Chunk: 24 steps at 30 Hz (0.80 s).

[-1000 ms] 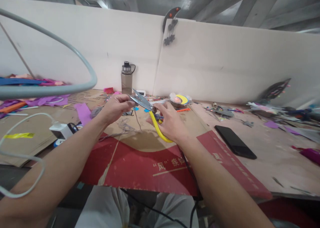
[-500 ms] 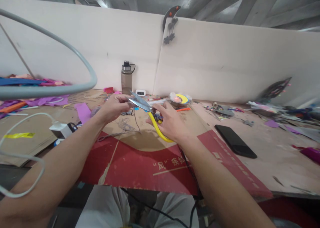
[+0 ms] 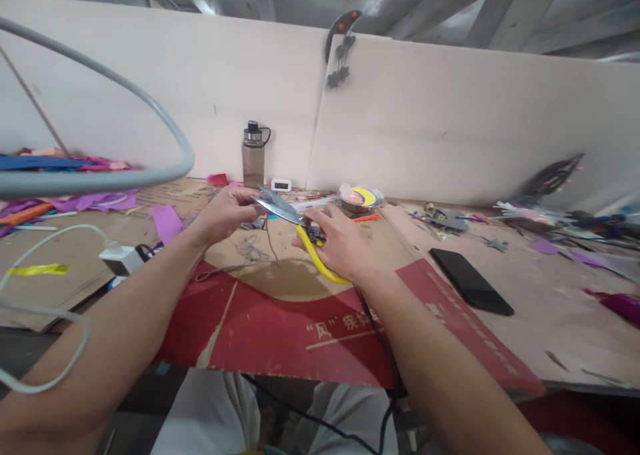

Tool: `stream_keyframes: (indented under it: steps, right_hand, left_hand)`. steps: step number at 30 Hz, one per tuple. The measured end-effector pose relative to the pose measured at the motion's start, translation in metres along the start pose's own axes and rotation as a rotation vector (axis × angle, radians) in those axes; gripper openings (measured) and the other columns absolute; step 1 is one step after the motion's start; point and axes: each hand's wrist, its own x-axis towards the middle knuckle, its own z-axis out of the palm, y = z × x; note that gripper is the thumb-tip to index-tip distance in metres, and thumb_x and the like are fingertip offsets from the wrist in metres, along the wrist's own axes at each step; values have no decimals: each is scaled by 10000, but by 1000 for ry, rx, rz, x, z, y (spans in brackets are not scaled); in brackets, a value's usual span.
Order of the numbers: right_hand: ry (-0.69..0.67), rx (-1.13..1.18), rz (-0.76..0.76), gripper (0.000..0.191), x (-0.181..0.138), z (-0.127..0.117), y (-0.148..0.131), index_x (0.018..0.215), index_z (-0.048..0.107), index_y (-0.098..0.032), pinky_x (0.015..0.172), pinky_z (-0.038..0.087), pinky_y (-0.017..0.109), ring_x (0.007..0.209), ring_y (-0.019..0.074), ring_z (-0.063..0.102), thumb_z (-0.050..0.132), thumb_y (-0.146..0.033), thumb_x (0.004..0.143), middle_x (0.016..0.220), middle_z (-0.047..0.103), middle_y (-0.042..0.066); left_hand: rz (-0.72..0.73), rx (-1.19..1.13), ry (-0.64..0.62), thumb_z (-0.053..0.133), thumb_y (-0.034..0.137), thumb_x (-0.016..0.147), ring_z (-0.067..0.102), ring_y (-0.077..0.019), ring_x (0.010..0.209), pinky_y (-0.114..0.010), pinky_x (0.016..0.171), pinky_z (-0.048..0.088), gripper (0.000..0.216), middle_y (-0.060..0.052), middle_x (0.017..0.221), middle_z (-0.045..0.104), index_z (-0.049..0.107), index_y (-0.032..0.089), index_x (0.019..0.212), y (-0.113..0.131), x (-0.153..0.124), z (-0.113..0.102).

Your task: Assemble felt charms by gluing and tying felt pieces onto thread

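Observation:
My right hand (image 3: pixel 340 238) is wrapped round the yellow handles of a pair of scissors (image 3: pixel 280 208), whose metal blades point left and stand slightly apart. Right at the blade tips, my left hand (image 3: pixel 233 212) is closed in a pinch. A thin grey string (image 3: pixel 273 242) hangs just below its fingertips and the blades; the pinched end itself is mostly hidden. More of the string lies in a loose tangle (image 3: pixel 250 250) on the cardboard (image 3: pixel 290 278) under my hands. Small dark and colourful bits show partly behind my right fingers.
A black phone (image 3: pixel 470 282) lies to the right. At the back stand a water bottle (image 3: pixel 253 158), a small white digital clock (image 3: pixel 281 185) and a clear bowl (image 3: pixel 360 200). A white charger (image 3: pixel 123 260) with cable sits left, and a grey tube (image 3: pixel 165 128) arches across the upper left.
The scissor blades have come closer together, and the handle has shifted very slightly. My left hand keeps its pinch in nearly the same place.

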Motion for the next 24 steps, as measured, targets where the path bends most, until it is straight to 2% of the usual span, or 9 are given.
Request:
stream_keyframes:
  steps: [8,14,24]
  right_hand:
    - [5,-16,-18,404,0,1,1,1123,577,-243,673,435,331,730,176,520,590,-527,836,920,535,70]
    - [0,-7,-28,413,0,1,1,1144,581,-242,684,430,322,737,171,527,588,-522,841,936,557,71]
    - [-17,-73,-6,419,-1,-5,-5,1165,600,-247,619,350,279,692,160,505,584,-514,842,880,573,61]
  left_hand:
    - [-18,-2,-31,646,114,598,428,-102,519,-234,479,316,128,-15,564,553,735,200,631,2,-1,-1]
    - [-51,30,-30,666,163,590,398,-98,509,-239,471,300,36,-11,544,510,689,187,575,3,-1,-2]
    - [-76,51,-61,667,199,608,398,-100,521,-241,484,310,98,-1,570,537,735,214,677,4,-2,-2]
